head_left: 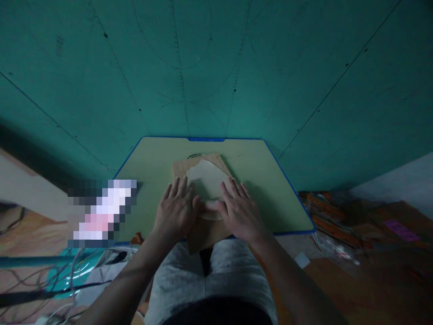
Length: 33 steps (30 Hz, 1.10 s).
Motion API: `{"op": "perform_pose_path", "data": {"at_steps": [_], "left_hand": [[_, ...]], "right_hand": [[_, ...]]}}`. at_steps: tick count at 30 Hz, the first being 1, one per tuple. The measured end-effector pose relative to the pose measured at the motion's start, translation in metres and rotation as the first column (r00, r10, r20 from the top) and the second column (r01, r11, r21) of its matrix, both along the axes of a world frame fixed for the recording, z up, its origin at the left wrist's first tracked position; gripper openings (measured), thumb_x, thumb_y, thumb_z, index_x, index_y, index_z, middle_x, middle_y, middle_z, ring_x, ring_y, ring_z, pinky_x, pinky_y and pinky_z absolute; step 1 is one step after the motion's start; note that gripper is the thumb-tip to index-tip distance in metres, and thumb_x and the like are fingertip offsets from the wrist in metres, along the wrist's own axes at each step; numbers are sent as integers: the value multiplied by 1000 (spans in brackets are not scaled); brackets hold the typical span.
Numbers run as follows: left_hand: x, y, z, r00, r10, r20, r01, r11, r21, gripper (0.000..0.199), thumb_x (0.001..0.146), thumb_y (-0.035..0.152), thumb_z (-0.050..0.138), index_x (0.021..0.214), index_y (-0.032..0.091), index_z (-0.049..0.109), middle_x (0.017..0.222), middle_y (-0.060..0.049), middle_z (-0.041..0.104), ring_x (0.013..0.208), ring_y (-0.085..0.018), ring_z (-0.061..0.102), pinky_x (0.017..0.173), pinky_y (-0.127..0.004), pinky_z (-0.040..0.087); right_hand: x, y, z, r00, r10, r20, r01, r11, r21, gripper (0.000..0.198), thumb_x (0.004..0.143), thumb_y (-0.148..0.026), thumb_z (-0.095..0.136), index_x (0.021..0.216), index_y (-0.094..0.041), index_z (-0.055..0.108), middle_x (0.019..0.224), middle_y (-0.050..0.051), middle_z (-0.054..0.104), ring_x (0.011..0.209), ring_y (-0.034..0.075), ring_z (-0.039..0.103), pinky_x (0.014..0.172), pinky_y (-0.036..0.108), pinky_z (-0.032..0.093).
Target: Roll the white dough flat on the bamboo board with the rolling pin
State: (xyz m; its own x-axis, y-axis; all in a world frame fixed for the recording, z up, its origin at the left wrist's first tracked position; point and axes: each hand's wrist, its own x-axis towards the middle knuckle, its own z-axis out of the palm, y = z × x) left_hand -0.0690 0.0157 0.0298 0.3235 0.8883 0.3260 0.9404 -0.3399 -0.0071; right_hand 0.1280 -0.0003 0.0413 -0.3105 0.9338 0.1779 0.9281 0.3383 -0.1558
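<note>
A pale, thin, rounded sheet that looks like flattened dough (206,174) lies on a light brown board (203,237). Across its near part runs a short pale rod, like a rolling pin (209,206), showing only between my hands. My left hand (177,205) rests flat over the left side, fingers stretched forward and thumb by the rod. On the right side my right hand (241,207) lies the same way, its thumb touching the rod's visible end. The palms hide whatever part of the rod is under them.
The board sits on a small pale table (280,198) with a blue rim, against a green wall (209,81). A blurred-out bright screen (104,212) stands at the table's left edge. Cables (34,280) lie at lower left; orange-brown clutter (331,216) is on the right.
</note>
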Motion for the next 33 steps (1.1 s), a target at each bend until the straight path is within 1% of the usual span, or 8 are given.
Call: {"op": "perform_pose_path", "data": {"at_steps": [4,8,14,18,20,23,27,33], "left_hand": [[-12,-32,-6,996,-86,5,85,993,80,53,103,39,31,136,6,58,145,-19,56,139,-37,47,112,-53,40],[-18,-51,-12,991,-132,-14,133,981,144,54,103,41,32,139,5,51,145,-20,56,138,-36,48,111,-54,42],[-25,-90,-19,984,-172,-37,176,967,186,61,101,42,40,148,3,38,149,-22,51,143,-37,41,110,-55,43],[-32,-101,-18,977,-211,-33,214,958,192,60,101,40,42,148,4,40,150,-22,50,148,-34,34,113,-51,41],[-33,-91,-17,968,-248,-43,252,950,186,60,101,42,40,148,4,40,149,-22,51,146,-34,37,112,-51,42],[-28,-61,-15,966,-253,-42,257,954,157,63,102,48,34,148,5,39,151,-21,49,145,-34,39,113,-52,41],[-8,-10,-9,963,-269,-29,271,958,98,62,103,48,32,146,6,44,153,-20,47,146,-36,36,116,-53,36],[29,67,1,969,-244,-38,241,968,-70,48,102,39,35,136,13,57,146,-17,55,143,-36,41,114,-54,36]], "right_hand": [[1,-30,-9,999,39,-7,-39,997,61,59,103,-38,35,149,-2,43,159,19,36,145,32,37,120,48,28],[1,-53,-16,999,42,-18,-40,994,99,58,101,-35,38,150,-4,43,157,17,40,140,30,43,119,48,31],[3,-98,-24,996,88,16,-90,977,192,64,98,-28,45,155,-5,30,159,17,38,147,30,33,118,49,33],[5,-119,-26,992,126,29,-129,971,203,65,99,-33,46,155,-5,29,160,16,35,150,29,26,115,49,36],[5,-116,-27,993,116,18,-118,972,205,64,101,-36,43,154,-4,31,159,17,36,150,28,27,116,49,35],[4,-96,-27,998,56,-2,-54,976,211,61,102,-38,39,152,-2,35,158,20,38,148,29,30,118,51,32],[8,-56,-21,1000,-26,4,25,987,159,59,104,-41,32,148,-2,44,153,21,45,143,31,40,119,50,30],[32,8,-8,983,-167,73,164,986,38,52,106,-42,32,143,-13,54,147,18,53,139,30,46,117,50,32]]}}
